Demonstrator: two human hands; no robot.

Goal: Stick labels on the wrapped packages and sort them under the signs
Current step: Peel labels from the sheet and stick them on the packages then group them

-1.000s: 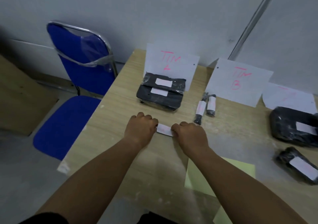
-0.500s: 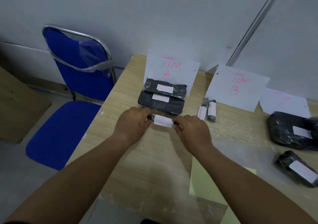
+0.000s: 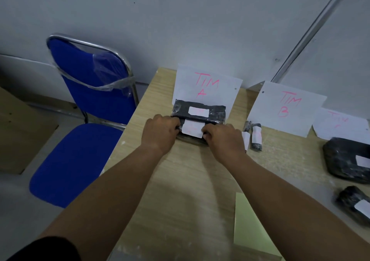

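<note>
Fingers [image 3: 212, 130] of our left hand [image 3: 160, 132] and right hand [image 3: 222, 138] are pinching the ends of the small black plastic-wrapped package with a white label [image 3: 192, 129] at the black wrapped stack [image 3: 217, 112] below the white paper TIM A sign [image 3: 206, 86]. If we let go off-centre, we are risking it sliding off.

The bench [image 3: 180, 190] looks like pale wood, dull and a bit dusty. The packages [image 3: 215, 111] are wrapped in black plastic, shiny and crinkly. The labels [image 3: 198, 111] are smooth white paper, and one nearly covers the small package [image 3: 192, 129]. The signs [image 3: 206, 88] are flat white paper. The chair [image 3: 76, 160] has blue cloth, a shiny metal frame and clear crinkly plastic film on its back. A pale yellow paper sheet [image 3: 250, 232] looks smooth.
</note>
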